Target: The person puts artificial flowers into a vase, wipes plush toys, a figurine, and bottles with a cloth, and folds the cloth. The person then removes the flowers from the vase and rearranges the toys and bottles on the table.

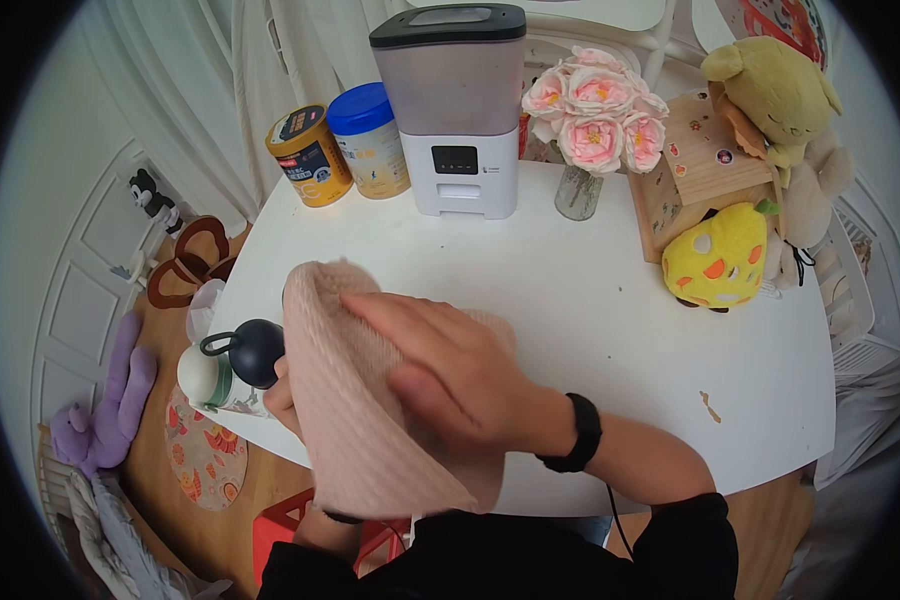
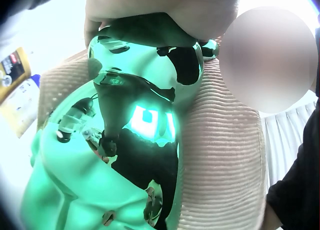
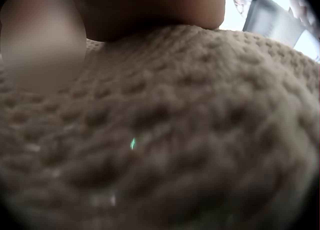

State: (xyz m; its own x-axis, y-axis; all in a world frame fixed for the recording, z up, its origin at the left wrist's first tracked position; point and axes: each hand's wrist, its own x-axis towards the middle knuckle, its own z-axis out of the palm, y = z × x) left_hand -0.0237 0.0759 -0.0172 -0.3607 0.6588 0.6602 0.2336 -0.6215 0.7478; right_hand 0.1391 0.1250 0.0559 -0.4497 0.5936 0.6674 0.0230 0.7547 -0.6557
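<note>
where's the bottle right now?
Head view: the bottle sits at the table's left edge, held by the left hand, mostly covered by the cloth under the right hand.

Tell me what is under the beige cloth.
Under the beige cloth lies a shiny green bottle, gripped by the left hand; its black cap sticks out. The right hand presses on top. The head view hides the bottle's body.
</note>
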